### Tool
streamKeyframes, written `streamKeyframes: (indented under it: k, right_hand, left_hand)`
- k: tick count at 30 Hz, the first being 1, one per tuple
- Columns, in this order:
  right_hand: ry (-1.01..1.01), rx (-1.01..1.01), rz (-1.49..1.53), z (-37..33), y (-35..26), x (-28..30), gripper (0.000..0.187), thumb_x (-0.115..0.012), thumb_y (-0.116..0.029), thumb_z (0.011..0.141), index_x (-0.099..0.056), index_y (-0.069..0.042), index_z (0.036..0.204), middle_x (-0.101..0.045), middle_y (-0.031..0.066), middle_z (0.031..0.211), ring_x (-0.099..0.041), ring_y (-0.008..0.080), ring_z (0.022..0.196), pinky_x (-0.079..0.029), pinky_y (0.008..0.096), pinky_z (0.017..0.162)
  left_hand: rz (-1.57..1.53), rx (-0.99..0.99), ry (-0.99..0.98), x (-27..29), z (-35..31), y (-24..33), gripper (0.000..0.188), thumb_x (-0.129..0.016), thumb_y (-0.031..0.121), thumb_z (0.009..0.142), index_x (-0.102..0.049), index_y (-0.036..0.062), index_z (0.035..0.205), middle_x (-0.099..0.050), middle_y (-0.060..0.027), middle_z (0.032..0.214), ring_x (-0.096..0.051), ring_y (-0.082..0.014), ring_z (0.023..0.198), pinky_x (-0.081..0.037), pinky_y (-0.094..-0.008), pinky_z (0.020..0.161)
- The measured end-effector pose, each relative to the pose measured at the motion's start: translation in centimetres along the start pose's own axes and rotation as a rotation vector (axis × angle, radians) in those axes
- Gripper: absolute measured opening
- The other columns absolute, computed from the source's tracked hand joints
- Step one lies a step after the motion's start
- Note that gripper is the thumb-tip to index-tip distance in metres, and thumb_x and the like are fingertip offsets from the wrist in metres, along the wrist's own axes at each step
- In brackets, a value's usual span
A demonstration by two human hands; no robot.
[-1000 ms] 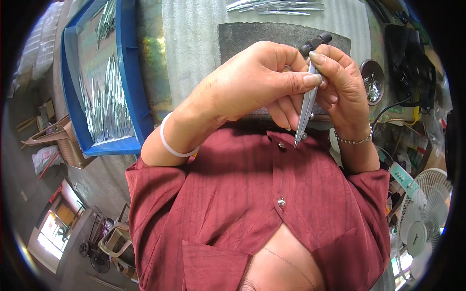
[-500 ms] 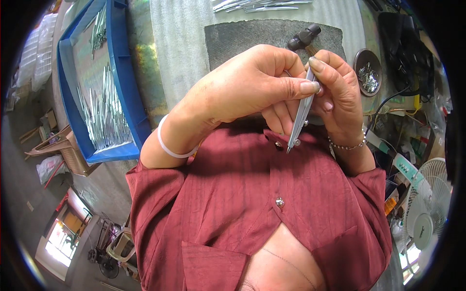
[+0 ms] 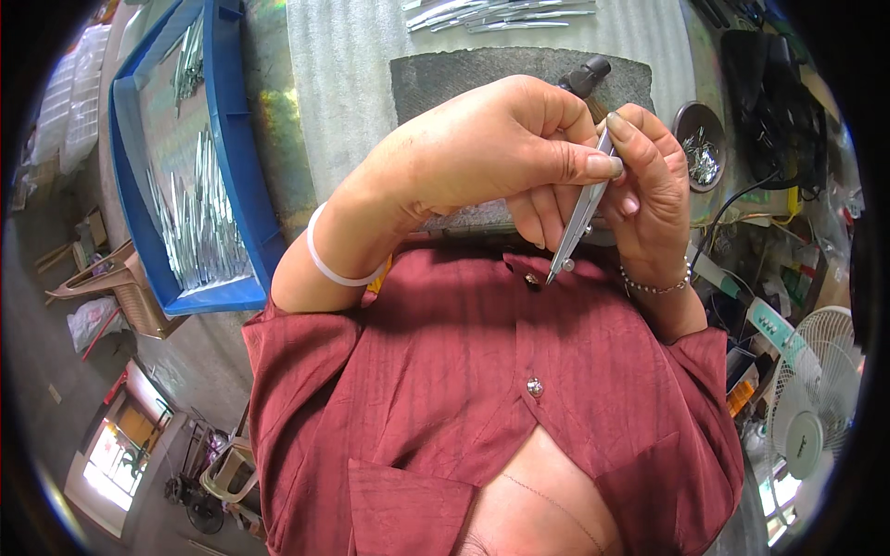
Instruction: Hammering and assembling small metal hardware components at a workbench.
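Observation:
A slim silvery metal drawing compass (image 3: 580, 221) slants in front of my chest, legs together, its pointed end down toward my shirt. My left hand (image 3: 514, 139) pinches it near its upper part with thumb and fingers. The thumb and fingertips of my right hand (image 3: 654, 176) grip its top end. Small round knobs stick out along its lower side. Just beyond my hands, a hammer (image 3: 586, 76) with a dark head lies on a dark rough mat (image 3: 445, 79); its handle is mostly hidden.
To the left stands a blue tray (image 3: 236, 139) holding many slim metal pieces. More silvery pieces (image 3: 505, 17) lie at the far edge. A round bowl (image 3: 684, 119) of small metal parts sits right of my hands, with a dark cable (image 3: 732, 199) and white fan (image 3: 805, 417) beyond.
Both hands have shifted slightly, the left a little up and to the right. The compass has moved slightly with them, still held by both hands.

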State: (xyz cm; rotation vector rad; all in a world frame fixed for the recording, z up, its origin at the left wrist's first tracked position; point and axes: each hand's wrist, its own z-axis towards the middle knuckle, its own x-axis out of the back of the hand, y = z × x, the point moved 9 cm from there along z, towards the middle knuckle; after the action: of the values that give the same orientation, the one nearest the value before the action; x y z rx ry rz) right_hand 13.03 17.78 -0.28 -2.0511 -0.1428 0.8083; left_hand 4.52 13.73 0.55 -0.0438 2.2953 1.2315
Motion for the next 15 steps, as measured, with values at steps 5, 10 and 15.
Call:
streamKeyframes:
  k: [5,10,15]
  right_hand:
    - [0.029,-0.004,0.005,0.3,-0.1,0.4,0.019,-0.058,-0.017,0.091,-0.055,-0.008,0.074,-0.05,-0.0036,0.061,-0.035,-0.0001,0.04,-0.028,0.0162,0.036]
    - [0.055,0.014,0.028,0.5,-0.3,0.7,0.019,-0.059,-0.016,0.09,-0.055,-0.008,0.074,-0.05,-0.0035,0.06,-0.035,0.0,0.04,-0.028,0.0163,0.036]
    - [0.1,0.047,0.005,0.6,-0.9,0.9,0.018,-0.059,-0.015,0.09,-0.055,-0.008,0.074,-0.05,-0.0031,0.06,-0.037,0.0006,0.04,-0.028,0.0165,0.036]
  left_hand:
    - [0.014,0.0,-0.019,0.1,0.5,0.4,0.023,-0.06,0.024,0.091,-0.056,0.0012,0.089,-0.062,-0.0047,0.064,-0.063,-0.0113,0.052,-0.051,-0.0192,0.044]
    - [0.047,0.001,-0.021,0.3,1.0,0.9,0.024,-0.061,0.025,0.09,-0.057,0.0012,0.089,-0.062,-0.0047,0.063,-0.063,-0.0106,0.051,-0.05,-0.0189,0.044]
    - [0.131,0.008,-0.035,0.3,1.5,1.6,0.025,-0.061,0.025,0.09,-0.056,0.0006,0.086,-0.061,-0.005,0.06,-0.061,-0.0095,0.049,-0.049,-0.0185,0.043]
